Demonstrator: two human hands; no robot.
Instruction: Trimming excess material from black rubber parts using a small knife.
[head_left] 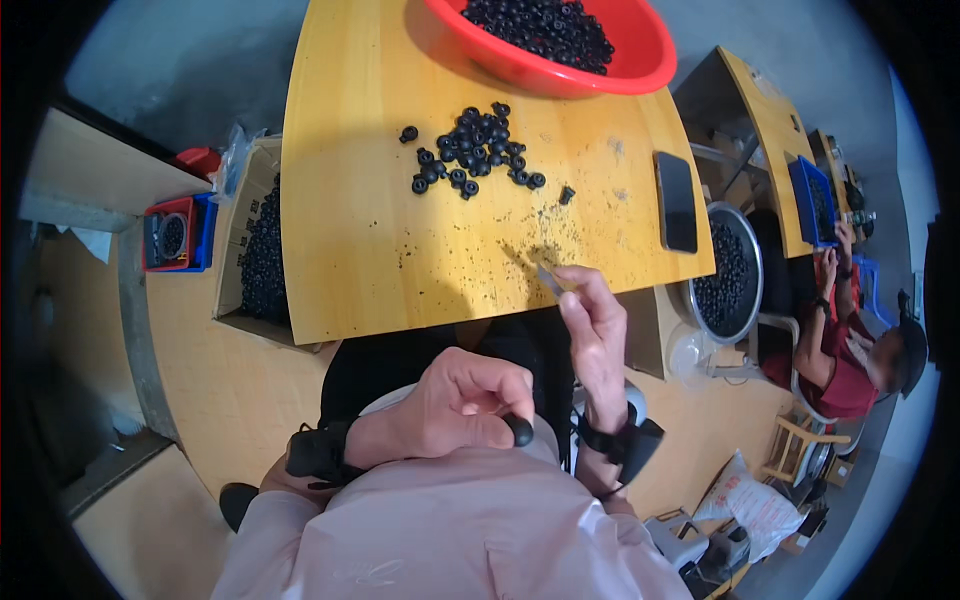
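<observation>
**Two hands at the near edge of a wooden table, one with a black ring, one with a small blade**

The left hand (465, 405) is curled shut over the lap, fingers folded down on a small black ring (519, 430) that shows only at the fingertips; the rest of it is hidden in the fist. The right hand (595, 325) rises just beside and beyond the left, its thumb and forefinger pinched together on a thin blade (549, 279); the tool is too small and blurred to tell its exact kind. Well beyond both hands, a loose heap of black rings (475, 152) lies on the table (350, 230). Farther still stands a red bowl (640, 70) of the same rings, its far rim cut off by the picture's top edge. A dark phone (676, 201) lies beyond the right hand, off to its right. To the left hand's far left, a cardboard box (240, 240) of rings sits partly hidden under the table. Another person (850, 360) sits far right.
</observation>
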